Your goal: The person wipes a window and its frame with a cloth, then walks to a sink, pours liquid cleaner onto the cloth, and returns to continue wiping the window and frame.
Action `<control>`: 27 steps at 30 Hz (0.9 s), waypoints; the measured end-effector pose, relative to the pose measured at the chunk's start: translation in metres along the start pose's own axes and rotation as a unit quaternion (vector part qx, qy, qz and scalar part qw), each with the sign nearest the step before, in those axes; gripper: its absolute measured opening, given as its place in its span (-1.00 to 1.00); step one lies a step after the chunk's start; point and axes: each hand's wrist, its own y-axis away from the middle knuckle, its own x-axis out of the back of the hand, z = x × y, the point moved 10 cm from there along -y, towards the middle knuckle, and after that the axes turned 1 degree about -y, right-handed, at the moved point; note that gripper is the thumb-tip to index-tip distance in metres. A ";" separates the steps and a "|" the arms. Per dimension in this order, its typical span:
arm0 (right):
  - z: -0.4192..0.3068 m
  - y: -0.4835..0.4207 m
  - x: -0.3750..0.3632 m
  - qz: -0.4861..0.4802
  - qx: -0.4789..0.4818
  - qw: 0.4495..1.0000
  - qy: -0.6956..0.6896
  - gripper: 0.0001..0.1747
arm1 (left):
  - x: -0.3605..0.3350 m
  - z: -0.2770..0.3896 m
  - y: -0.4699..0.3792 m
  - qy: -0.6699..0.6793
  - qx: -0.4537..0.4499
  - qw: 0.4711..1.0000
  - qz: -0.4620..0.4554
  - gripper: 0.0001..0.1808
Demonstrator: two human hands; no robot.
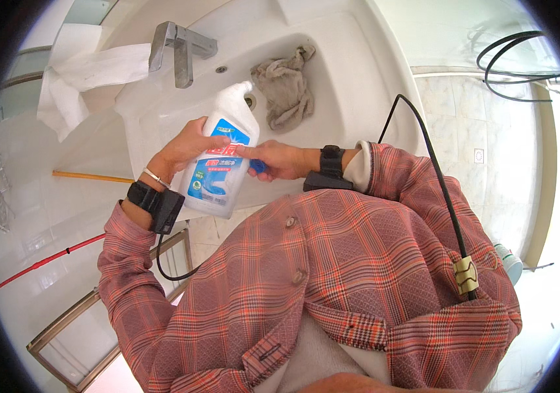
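Observation:
My left hand (189, 145) is closed around a white plastic cleaner bottle (218, 184) with a blue printed label, thumb across its front. The bottle stands tilted over the near part of a white ceramic washbasin (368, 64), and its narrow angled nozzle has no cap on it. My right hand (277, 159) holds a small blue cap (257, 166), with a finger resting against the label. Beyond the bottle, a crumpled grey-brown cloth (284, 91) lies in the basin, partly beside the drain (250, 101).
A metal faucet (181, 49) rises at the basin's far left. White paper sheets (83, 69) lie beside it. At left are a yellow stick (93, 177) and a red pole (49, 260). Black cables (437, 172) run by my right arm and hang at upper right.

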 end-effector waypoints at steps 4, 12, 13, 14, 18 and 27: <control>0.007 -0.002 0.003 0.023 -0.006 1.000 0.015 -0.41 | -0.002 -0.009 -0.009 -0.019 -0.005 1.000 -0.006 -0.51; 0.009 -0.001 0.004 0.034 0.004 0.999 0.018 -0.39 | -0.004 -0.007 -0.012 -0.035 -0.007 0.999 -0.025 -0.53; 0.008 0.000 0.003 0.032 0.009 0.999 0.025 -0.38 | -0.005 -0.005 -0.011 -0.034 -0.011 0.999 -0.025 -0.54; 0.006 0.001 0.003 0.032 0.016 0.999 0.032 -0.37 | -0.005 -0.003 -0.011 -0.028 -0.017 0.999 -0.025 -0.55; -0.002 0.004 0.004 0.039 0.047 0.997 0.055 -0.35 | -0.005 0.002 -0.013 -0.032 -0.018 0.999 -0.017 -0.55; -0.007 0.008 0.003 0.050 0.052 0.996 0.052 -0.42 | -0.004 0.012 -0.015 -0.043 -0.026 0.999 -0.012 -0.53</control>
